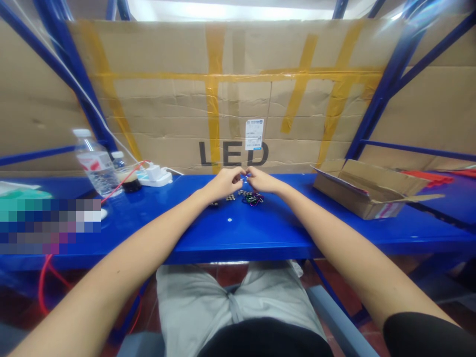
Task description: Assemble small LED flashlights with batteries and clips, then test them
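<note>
My left hand [225, 183] and my right hand [262, 180] meet fingertip to fingertip over the back half of the blue table [208, 233]. Both are closed in a pinch, and what they hold is too small to make out. Just below the right hand lies a tangle of shiny coloured loops [253, 199], green, purple and silver. Small metallic pieces [230, 198] are grouped under the left hand, partly hidden by it. Nearer the front edge is a small pale round spot [229, 219].
An open cardboard box [349, 198] stands at the right, with red strips [427, 178] beyond it. At the left are a water bottle [94, 166], a smaller bottle of dark liquid [128, 178] and a white power strip [158, 177]. Behind rises a large taped carton [167, 109].
</note>
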A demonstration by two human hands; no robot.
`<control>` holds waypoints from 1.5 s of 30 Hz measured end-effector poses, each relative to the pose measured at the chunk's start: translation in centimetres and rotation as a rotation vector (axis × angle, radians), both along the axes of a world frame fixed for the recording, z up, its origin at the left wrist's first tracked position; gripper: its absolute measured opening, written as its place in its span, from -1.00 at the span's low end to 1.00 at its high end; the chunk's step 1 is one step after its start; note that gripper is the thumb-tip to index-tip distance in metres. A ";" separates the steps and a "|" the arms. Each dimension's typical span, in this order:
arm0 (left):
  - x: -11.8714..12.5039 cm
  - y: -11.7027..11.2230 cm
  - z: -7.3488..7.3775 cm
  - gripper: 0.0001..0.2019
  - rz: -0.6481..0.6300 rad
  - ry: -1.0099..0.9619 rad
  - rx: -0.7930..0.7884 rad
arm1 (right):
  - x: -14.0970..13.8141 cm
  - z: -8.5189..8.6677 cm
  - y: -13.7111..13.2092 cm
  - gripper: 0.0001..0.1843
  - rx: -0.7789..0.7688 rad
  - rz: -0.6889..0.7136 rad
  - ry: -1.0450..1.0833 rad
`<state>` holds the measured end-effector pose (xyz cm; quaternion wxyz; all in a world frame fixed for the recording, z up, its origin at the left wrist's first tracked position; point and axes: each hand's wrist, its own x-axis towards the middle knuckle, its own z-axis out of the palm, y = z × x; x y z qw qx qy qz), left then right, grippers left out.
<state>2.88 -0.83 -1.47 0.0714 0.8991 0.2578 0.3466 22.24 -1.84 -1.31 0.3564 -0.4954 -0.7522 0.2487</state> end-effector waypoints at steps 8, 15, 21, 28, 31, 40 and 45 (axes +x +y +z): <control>0.4 2.4 -0.5 -0.92 0.140 -0.033 -0.138 | 2.8 0.9 0.9 -0.73 -0.042 -0.175 -0.151; 1.9 4.5 -0.4 -0.96 0.173 0.067 -0.236 | 2.8 1.7 0.0 -0.73 -0.016 -0.090 -0.502; 3.2 5.4 -0.1 -0.91 0.192 0.193 -0.372 | 2.6 1.9 -0.5 -0.83 -0.158 -0.066 -0.789; 1.1 5.8 0.5 -0.65 0.319 0.281 -0.336 | 2.5 2.2 -0.9 -0.84 -0.254 -0.047 -0.845; -0.1 6.2 0.3 -0.69 0.363 0.358 -0.378 | 2.3 2.4 -1.3 -0.85 -0.251 -0.010 -0.801; -0.2 6.0 0.5 -0.66 0.308 0.348 -0.575 | 2.4 2.4 -1.2 -0.81 -0.273 -0.035 -0.728; -1.0 6.5 0.8 -0.60 0.323 0.298 -0.597 | 2.9 2.3 -0.6 -0.74 -0.281 -0.109 -0.686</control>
